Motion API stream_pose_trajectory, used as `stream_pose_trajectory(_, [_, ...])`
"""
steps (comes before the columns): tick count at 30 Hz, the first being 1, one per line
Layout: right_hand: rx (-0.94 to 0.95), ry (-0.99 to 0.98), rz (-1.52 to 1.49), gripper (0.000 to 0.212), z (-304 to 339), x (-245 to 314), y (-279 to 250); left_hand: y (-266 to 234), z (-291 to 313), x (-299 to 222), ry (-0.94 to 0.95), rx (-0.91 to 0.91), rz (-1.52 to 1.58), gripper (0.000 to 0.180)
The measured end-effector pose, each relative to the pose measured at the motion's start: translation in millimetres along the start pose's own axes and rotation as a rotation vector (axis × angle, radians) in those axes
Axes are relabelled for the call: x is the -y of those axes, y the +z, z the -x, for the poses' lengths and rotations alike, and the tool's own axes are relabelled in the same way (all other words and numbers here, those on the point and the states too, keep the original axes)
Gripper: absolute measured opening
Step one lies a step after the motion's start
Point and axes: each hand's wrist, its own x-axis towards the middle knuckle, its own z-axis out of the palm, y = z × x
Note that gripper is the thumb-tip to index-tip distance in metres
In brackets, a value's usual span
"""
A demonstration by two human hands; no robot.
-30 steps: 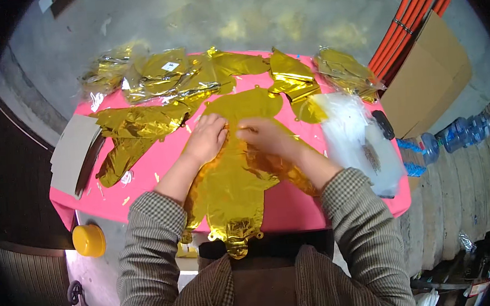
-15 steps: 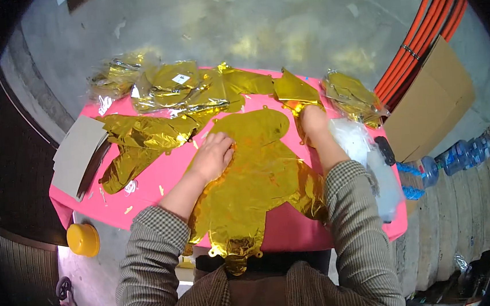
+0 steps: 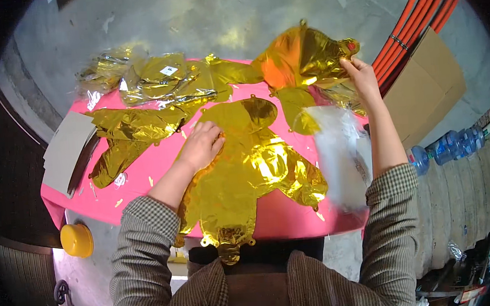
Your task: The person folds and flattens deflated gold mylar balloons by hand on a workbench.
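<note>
Gripping raised gold foil pc. (image 3: 306, 53) by its right end w/ R hand (image 3: 361, 76), had thumb & fingers pinched narrow on tip. Held it up over far-right part of pink cloth (image 3: 153, 160), reaching left from fingertips, long axis approx. left–right, peak pointing far. Couldn't tell whether joined to rounded foil (image 3: 298, 107) just near of it. Rested L hand (image 3: 201, 145) on left edge of spread foil balloon (image 3: 224, 177), fingers close tog.; couldn't tell if pinching any. Saw balloon's long axis running approx. near–far, neck past near edge of cloth. Had R hand touching raised pc., L hand well apart from it, plus clear plastic bags (image 3: 337, 151) on near side, left of R arm.
</note>
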Motion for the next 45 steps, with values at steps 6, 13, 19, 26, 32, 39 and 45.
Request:
stream_pose_trajectory(6, [0.095, -0.136, 0.001, 0.02, 20.5, -2.4, -17.1, 0.5, -1.1, -1.2, 0.043, -0.015, -0.036, 0.02])
stream_pose_trajectory(13, [0.157, -0.046, -0.185, 0.02, 41.2, 6.5, -28.5, -5.2, -4.8, -8.9, 0.0, 0.067, -0.091, 0.028])
stream_pose_trajectory(19, [0.306, -0.416, 0.011, 0.019, 93.4, 90.2, -6.8, -53.0, -36.3, -61.0, -0.083, -0.283, 0.238, 0.084])
stream_pose_trajectory(26, [0.204, -0.418, -0.48, 0.031, 73.1, 117.6, -29.2, -97.3, -78.2, -86.3, 0.064, -0.22, 0.58, 0.097])
stream_pose_trajectory(32, [0.144, -0.385, -0.498, 0.027, 57.2, 102.9, -28.6, -104.9, -59.6, -97.0, -0.157, 0.4, 1.357, 0.09])
stream_pose_trajectory(39, [0.541, 0.016, -0.322, 0.026, 65.8, 90.1, 17.3, -126.0, -47.9, -147.5, -0.253, 0.349, 1.287, 0.059])
stream_pose_trajectory(45, [0.796, 0.214, -0.571, 0.03, 48.4, 41.0, 1.6, -130.9, -47.4, -105.4, -0.543, 0.112, 1.359, 0.024])
